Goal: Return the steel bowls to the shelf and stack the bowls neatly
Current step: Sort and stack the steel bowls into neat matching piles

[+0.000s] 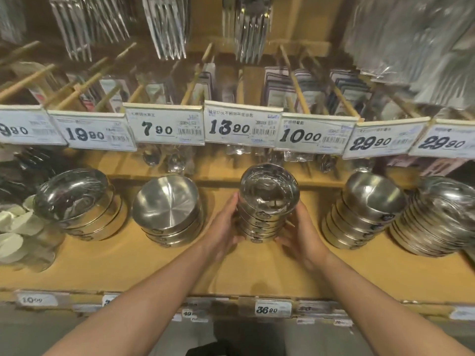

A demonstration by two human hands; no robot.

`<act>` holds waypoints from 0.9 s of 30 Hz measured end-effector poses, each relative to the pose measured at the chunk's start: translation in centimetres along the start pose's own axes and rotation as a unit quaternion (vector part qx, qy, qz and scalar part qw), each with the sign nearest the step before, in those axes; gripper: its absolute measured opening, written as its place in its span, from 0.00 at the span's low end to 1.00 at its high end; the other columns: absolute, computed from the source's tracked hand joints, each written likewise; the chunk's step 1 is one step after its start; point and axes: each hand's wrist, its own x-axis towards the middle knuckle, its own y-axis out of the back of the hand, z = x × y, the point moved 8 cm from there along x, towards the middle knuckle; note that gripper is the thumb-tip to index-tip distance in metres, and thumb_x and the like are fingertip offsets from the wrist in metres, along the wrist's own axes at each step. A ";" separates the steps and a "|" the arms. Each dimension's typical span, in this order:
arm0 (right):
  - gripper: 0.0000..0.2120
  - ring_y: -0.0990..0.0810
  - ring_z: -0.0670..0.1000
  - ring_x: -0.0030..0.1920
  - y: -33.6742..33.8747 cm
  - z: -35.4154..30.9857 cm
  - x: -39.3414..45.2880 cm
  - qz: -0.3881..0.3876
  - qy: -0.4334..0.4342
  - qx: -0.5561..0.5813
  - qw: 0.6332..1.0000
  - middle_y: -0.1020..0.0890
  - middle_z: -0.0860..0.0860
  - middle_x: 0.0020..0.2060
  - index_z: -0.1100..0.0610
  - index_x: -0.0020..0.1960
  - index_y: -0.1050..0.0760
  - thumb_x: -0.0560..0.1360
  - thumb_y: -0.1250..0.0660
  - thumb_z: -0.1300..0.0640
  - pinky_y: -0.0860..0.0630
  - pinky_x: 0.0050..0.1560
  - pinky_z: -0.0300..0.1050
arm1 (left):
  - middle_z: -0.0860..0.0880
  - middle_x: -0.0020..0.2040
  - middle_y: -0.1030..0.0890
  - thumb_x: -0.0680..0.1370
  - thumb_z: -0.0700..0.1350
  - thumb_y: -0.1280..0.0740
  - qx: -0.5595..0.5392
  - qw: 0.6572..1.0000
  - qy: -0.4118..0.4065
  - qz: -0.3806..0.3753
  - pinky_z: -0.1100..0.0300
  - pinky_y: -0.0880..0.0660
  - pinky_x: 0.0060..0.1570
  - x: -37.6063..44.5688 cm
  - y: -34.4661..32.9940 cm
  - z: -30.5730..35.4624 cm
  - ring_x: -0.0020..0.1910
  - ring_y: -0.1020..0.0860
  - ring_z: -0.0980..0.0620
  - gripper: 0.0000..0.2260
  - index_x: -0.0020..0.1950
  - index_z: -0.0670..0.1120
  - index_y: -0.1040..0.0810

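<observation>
Both hands cupped round bowl stack.

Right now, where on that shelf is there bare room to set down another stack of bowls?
Bare wood shows along the shelf front, before every stack. A gap lies between the held stack and the right stack, behind the right hand. A narrower gap lies between the middle-left stack and the left hand. The far right is crowded.
</observation>
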 end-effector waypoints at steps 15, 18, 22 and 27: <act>0.22 0.26 0.42 0.64 0.3 -0.4 0.3 -0.024 -0.001 -0.032 0.999 0.18 0.31 0.55 0.29 0.61 0.24 0.73 0.45 0.23 0.23 0.62 0.58 | 0.61 0.57 0.15 0.80 0.67 0.47 0.019 1.000 0.011 0.015 0.51 0.24 0.57 0.0 -0.3 -0.6 0.59 0.18 0.57 0.18 0.57 0.69 0.19; 0.21 0.24 0.39 0.61 0.3 -0.6 0.1 -0.020 -0.003 -0.036 0.999 0.18 0.31 0.54 0.28 0.59 0.24 0.74 0.46 0.24 0.21 0.57 0.54 | 0.66 0.51 0.15 0.83 0.65 0.51 0.024 0.999 0.022 0.006 0.58 0.21 0.50 0.1 -0.3 -0.9 0.52 0.17 0.64 0.19 0.52 0.73 0.19; 0.17 0.23 0.41 0.61 0.4 -1.1 -0.3 -0.003 -0.001 -0.044 0.999 0.17 0.31 0.50 0.28 0.55 0.22 0.75 0.45 0.27 0.20 0.56 0.55 | 0.62 0.44 0.13 0.85 0.61 0.49 0.024 0.999 0.030 0.028 0.46 0.25 0.61 0.1 0.3 -0.7 0.49 0.16 0.59 0.19 0.51 0.66 0.17; 0.15 0.21 0.55 0.63 1.9 -2.2 -1.5 0.051 -0.034 -0.034 0.998 0.17 0.45 0.55 0.37 0.54 0.19 0.80 0.42 0.35 0.21 0.62 0.62 | 0.51 0.36 0.13 0.85 0.47 0.41 0.075 0.993 0.024 0.088 0.62 0.20 0.33 -1.4 0.6 1.7 0.36 0.14 0.55 0.18 0.44 0.47 0.15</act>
